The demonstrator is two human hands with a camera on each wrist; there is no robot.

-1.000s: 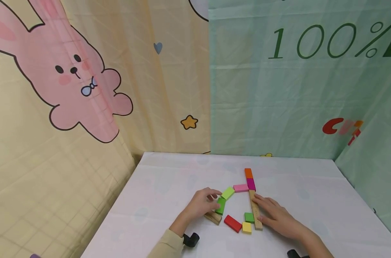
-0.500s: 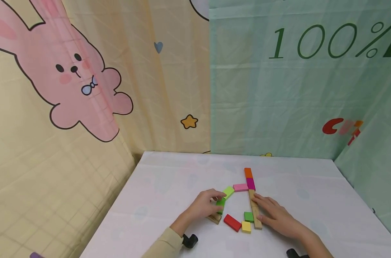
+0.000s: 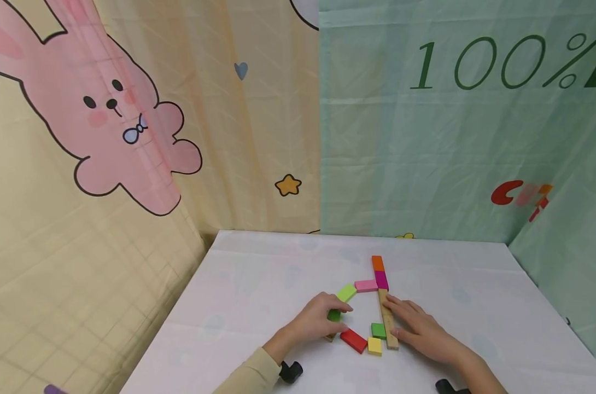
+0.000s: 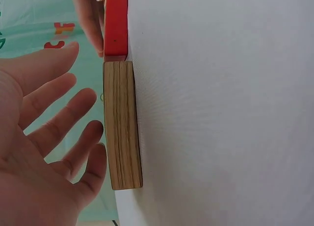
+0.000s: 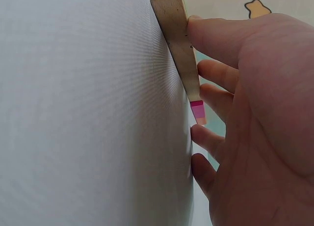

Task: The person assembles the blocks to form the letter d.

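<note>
My left hand [image 3: 315, 320] hovers over a green block [image 3: 334, 316] and partly hides it. Its fingers are spread and loosely bent, with the thumb near a red block [image 3: 354, 340]. In the left wrist view a brown wood-grain block [image 4: 122, 125] lies beside those fingers, apparently ungripped. My right hand [image 3: 423, 334] rests along a long wooden strip [image 3: 389, 323], thumb and fingertips at its right side. A magenta block [image 3: 381, 280] and an orange block [image 3: 378, 263] continue the strip's line at its far end.
A light green block [image 3: 346, 293] and a pink block [image 3: 366, 286] form a bent row towards the magenta block. Near the strip's close end lie a small green block [image 3: 378, 330] and a yellow block [image 3: 374, 346]. Printed curtains [image 3: 401, 137] hang behind the white table [image 3: 278, 262].
My left hand has shifted right and slightly towards me, covering more of the green and brown blocks. The right hand stays at the strip, and the blocks look unmoved.
</note>
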